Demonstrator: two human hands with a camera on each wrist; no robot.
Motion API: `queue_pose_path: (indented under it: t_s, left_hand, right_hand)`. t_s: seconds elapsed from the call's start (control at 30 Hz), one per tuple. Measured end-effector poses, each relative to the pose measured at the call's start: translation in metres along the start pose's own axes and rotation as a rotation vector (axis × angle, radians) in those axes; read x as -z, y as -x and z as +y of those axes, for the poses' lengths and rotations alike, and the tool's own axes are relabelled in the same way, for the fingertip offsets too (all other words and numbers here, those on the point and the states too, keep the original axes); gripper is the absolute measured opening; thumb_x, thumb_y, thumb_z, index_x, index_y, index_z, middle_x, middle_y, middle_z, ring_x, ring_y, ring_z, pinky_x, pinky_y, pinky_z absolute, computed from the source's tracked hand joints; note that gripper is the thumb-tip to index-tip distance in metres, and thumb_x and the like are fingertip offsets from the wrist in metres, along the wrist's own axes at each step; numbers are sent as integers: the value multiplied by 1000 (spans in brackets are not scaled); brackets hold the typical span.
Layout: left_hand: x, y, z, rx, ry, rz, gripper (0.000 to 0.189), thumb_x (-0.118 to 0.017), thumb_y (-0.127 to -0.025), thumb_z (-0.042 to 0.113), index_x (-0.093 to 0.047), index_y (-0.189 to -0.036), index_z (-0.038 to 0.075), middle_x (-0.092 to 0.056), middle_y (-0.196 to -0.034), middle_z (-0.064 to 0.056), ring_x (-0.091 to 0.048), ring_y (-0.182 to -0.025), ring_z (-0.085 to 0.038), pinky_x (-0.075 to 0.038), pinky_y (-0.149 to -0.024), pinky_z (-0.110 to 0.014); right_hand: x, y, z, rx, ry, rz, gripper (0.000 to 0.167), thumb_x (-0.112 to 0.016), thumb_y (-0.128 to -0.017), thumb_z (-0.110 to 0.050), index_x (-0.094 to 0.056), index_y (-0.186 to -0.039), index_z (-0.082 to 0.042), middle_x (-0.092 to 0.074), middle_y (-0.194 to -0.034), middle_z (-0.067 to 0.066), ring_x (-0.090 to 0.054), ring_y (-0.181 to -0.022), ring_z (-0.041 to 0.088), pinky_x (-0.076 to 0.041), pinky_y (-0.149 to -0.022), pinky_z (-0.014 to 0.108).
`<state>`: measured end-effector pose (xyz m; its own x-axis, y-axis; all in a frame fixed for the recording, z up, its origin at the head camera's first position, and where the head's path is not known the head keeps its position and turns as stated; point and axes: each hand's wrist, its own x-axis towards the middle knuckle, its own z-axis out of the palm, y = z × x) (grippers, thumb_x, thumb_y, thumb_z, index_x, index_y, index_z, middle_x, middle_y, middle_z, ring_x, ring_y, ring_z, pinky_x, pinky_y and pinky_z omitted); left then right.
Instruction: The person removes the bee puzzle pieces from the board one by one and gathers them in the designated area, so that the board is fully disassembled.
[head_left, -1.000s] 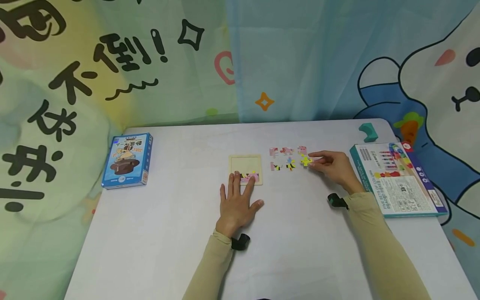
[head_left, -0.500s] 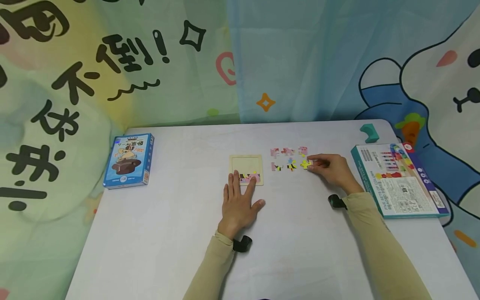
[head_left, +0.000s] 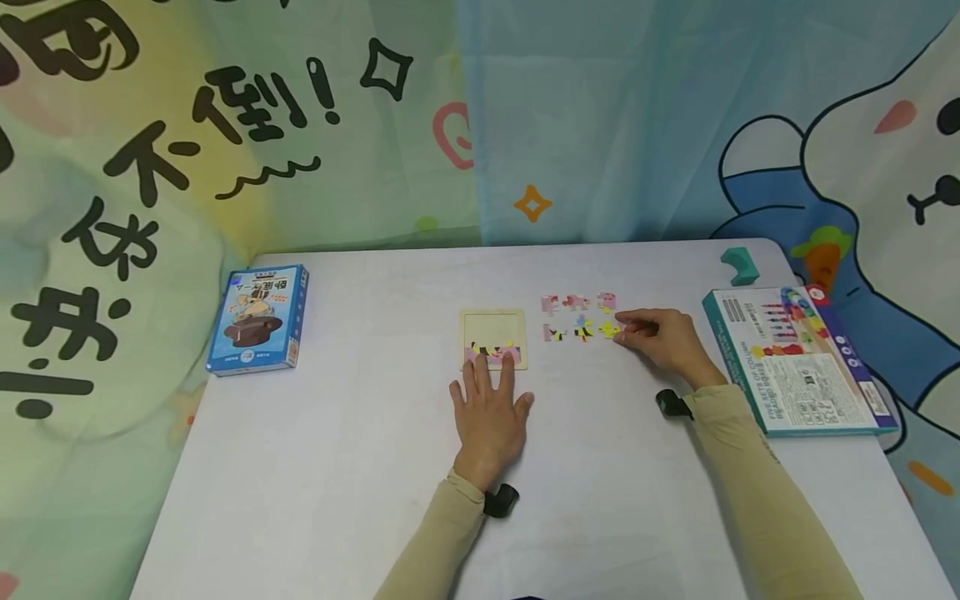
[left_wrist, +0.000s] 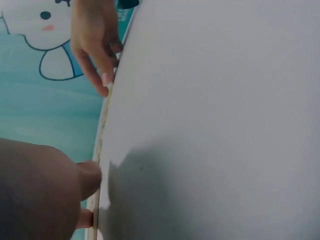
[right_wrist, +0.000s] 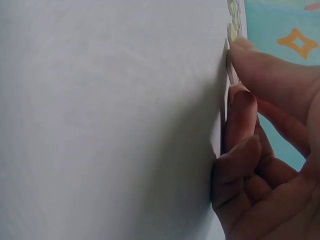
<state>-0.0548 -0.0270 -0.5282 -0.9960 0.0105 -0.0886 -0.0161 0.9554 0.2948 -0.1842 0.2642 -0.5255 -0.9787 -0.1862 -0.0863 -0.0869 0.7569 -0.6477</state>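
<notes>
A square puzzle tray (head_left: pixel 492 326) with a pale wooden rim lies mid-table, a row of pink, black and yellow pieces (head_left: pixel 491 353) along its near side. My left hand (head_left: pixel 490 425) lies spread, fingertips touching this near part of the tray. To the right, several loose pieces form two rows, among them a pink corner piece (head_left: pixel 606 302) and a piece with a black-and-yellow figure (head_left: pixel 582 329). My right hand (head_left: pixel 663 342) holds thumb and forefinger at the right edge of a yellow puzzle piece (head_left: pixel 608 330). In the right wrist view, the thumb (right_wrist: pixel 245 50) touches the yellow piece's edge.
A blue box (head_left: pixel 257 321) lies at the table's left. At the right are a flat teal-edged box (head_left: pixel 798 358) with printed panels and a curved green block (head_left: pixel 741 267). A printed curtain (head_left: pixel 360 167) hangs behind the table's far edge.
My left hand has drawn back toward me and slightly right, uncovering more of the pieces in the tray. The yellow piece under my right hand has shifted slightly toward me.
</notes>
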Motion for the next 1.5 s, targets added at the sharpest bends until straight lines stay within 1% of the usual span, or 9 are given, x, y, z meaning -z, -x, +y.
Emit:
queue_pose_path:
  t_s: [0.13,0.37,0.57,0.77,1.03,1.1,1.23,1.33,1.5]
  left_hand:
    - [-2,1,1,-7,-36,8,70,-53,-108,52,-36,-166,17,-31,-171,-24,-28,-159,-45,-28,-121,-68]
    - [-4,4,2,-4,-24,-30,78,-48,-108,57,-28,-169,13,-19,-176,-23,-17,-164,-43,-19,-125,-71]
    - [-8,2,2,-12,-13,7,79,-48,-108,57,-29,-168,9,-19,-175,-25,-20,-162,-46,-20,-124,-71]
    - [-9,0,1,-9,-25,-10,81,-48,-108,57,-25,-170,11,-14,-177,-23,-17,-163,-44,-18,-125,-70]
    - [-9,1,1,-19,-49,-10,81,-48,-108,57,-26,-169,9,-24,-176,-15,-18,-162,-46,-19,-124,-71]
    - [-9,1,1,-18,-61,-9,80,-48,-108,57,-26,-169,8,-25,-176,-14,-18,-163,-46,-19,-125,-70]
    - [-9,1,3,-13,-39,-7,81,-49,-109,55,-25,-169,7,-24,-176,-15,-15,-164,-41,-18,-127,-66]
    - [-8,2,4,-14,-25,-13,82,-50,-109,53,-24,-169,4,-22,-177,-17,-17,-165,-37,-20,-128,-63]
    - [-6,1,2,-27,-66,-25,85,-50,-108,56,-22,-169,3,-22,-177,-16,-22,-164,-35,-25,-127,-59]
  right_hand:
    - [0,2,-2,-18,-2,-12,40,-80,-97,-19,-73,-134,-5,-72,-104,15,-61,-90,27,-47,-76,24]
    - [1,3,-3,-18,-16,-13,35,-81,-96,-18,-72,-127,-4,-72,-104,16,-61,-90,26,-45,-74,19]
    - [1,2,-5,-14,-24,-12,30,-81,-96,-17,-73,-121,-3,-72,-103,16,-61,-87,25,-45,-72,18]
    - [1,0,-3,-24,-19,-19,30,-80,-96,-17,-73,-121,-3,-71,-103,15,-61,-87,25,-45,-72,18]
    - [2,-1,-7,-17,-7,-24,32,-81,-96,-19,-72,-123,-3,-71,-102,15,-61,-88,25,-46,-73,18]
    - [2,-2,-12,9,-13,-10,33,-81,-95,-18,-73,-122,-3,-72,-100,15,-61,-86,24,-46,-72,17]
    - [-2,-7,-31,74,-41,5,31,-81,-94,-16,-75,-121,-1,-74,-97,16,-63,-83,23,-47,-71,19]
    - [-12,-16,-52,118,-67,-28,30,-80,-95,-17,-75,-120,-1,-75,-97,16,-64,-82,21,-48,-71,20]
    - [-38,-33,-87,192,-94,-118,26,-79,-96,-16,-77,-118,-2,-77,-95,13,-67,-80,19,-51,-72,24]
